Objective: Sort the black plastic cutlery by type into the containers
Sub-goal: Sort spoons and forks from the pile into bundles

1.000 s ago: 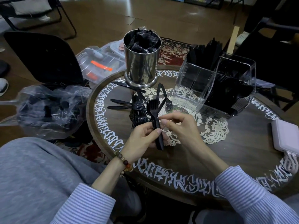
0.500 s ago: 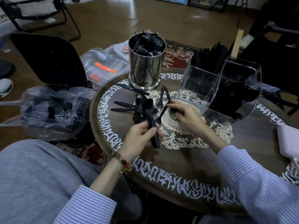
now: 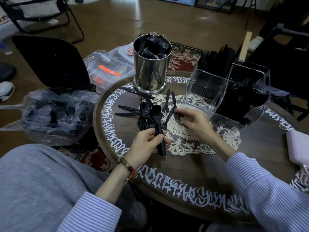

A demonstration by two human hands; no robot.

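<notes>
The right hand has reached from the bundle to a loose fork on the tabletop; its fingers pinch the tines, handle pointing away. The left hand grips the gathered forks.

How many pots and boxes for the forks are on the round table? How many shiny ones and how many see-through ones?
Shiny metal pot: 1
See-through plastic box: 1
Total: 2
</notes>
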